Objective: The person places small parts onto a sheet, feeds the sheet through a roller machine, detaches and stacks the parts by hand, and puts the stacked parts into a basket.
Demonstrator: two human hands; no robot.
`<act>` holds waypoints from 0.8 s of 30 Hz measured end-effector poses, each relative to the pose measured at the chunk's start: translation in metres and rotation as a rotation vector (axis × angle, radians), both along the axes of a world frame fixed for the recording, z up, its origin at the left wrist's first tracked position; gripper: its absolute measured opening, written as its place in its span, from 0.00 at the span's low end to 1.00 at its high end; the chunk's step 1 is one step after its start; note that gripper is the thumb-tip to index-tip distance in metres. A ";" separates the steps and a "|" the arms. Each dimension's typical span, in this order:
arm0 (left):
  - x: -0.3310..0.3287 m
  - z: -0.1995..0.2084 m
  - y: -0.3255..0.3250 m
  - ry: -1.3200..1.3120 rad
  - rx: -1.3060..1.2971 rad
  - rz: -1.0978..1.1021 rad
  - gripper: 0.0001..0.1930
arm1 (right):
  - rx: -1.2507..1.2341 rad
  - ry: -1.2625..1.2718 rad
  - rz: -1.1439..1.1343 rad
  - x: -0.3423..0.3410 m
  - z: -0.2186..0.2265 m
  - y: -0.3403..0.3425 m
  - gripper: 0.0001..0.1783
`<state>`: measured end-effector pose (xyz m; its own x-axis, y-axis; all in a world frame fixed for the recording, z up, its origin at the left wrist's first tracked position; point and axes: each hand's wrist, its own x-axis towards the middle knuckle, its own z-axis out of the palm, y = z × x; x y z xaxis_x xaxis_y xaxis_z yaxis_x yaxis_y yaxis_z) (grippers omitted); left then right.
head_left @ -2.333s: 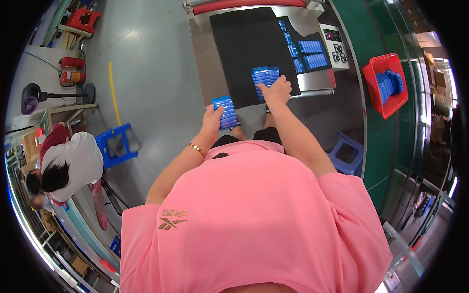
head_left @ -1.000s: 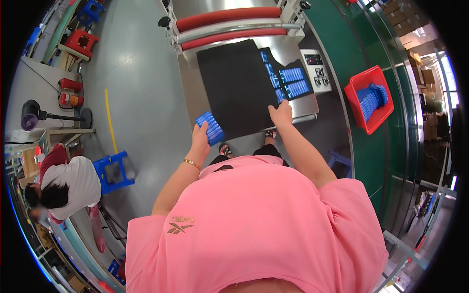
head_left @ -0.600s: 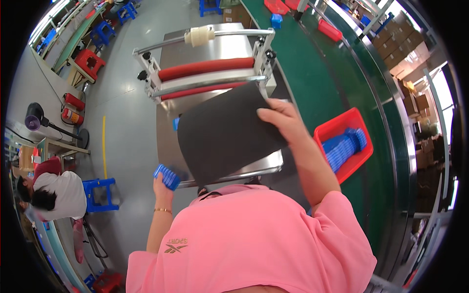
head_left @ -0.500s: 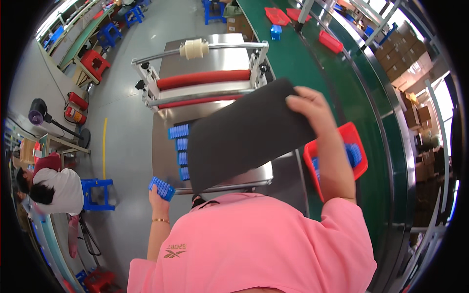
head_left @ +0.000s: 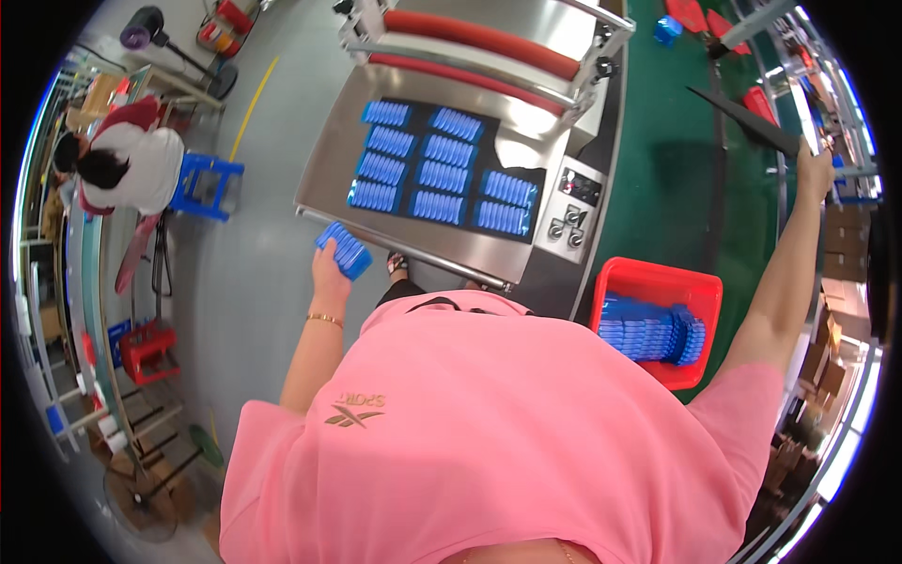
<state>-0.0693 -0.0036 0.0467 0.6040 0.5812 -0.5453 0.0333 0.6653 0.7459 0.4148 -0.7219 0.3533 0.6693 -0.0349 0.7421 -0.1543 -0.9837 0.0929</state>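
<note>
My left hand (head_left: 329, 273) grips a small stack of blue ribbed pieces (head_left: 348, 250), held just off the table's near left corner. Far out to the right, my outstretched right hand (head_left: 815, 173) holds a thin black sheet (head_left: 749, 120) by its end, seen nearly edge-on above the green belt. Between them on the steel table (head_left: 324, 174) lie several blue ribbed pieces (head_left: 440, 177) in three columns on black backing. The right column is shorter, with bare steel behind it.
Red rollers (head_left: 481, 43) in a metal frame span the table's far part. A knob panel (head_left: 569, 214) sits at its right side. A red bin (head_left: 660, 272) of blue pieces stands near my right side, by the green belt (head_left: 648, 202). Another person (head_left: 136, 155) sits at the left.
The black sheet has swung from above the table out to the far right in my right hand, uncovering the blue pieces. My view has turned; my left hand keeps its stack.
</note>
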 end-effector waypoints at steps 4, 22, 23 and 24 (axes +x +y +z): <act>-0.020 -0.003 -0.018 0.056 -0.026 0.012 0.15 | 0.221 0.404 0.732 -0.103 -0.098 0.228 0.16; -0.006 0.000 -0.047 0.037 -0.073 -0.176 0.15 | 0.137 0.953 0.957 -0.205 -0.325 0.416 0.18; -0.007 0.000 -0.046 0.041 -0.080 -0.168 0.15 | 0.131 0.962 0.961 -0.207 -0.322 0.419 0.18; -0.007 0.000 -0.044 0.039 -0.083 -0.191 0.15 | 0.347 1.282 0.989 -0.209 -0.319 0.421 0.18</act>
<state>-0.0762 -0.0474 0.0463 0.6764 0.4102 -0.6117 0.1929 0.7029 0.6847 0.2059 -0.3009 0.0339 0.6628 0.7138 -0.2263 0.5022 -0.6479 -0.5727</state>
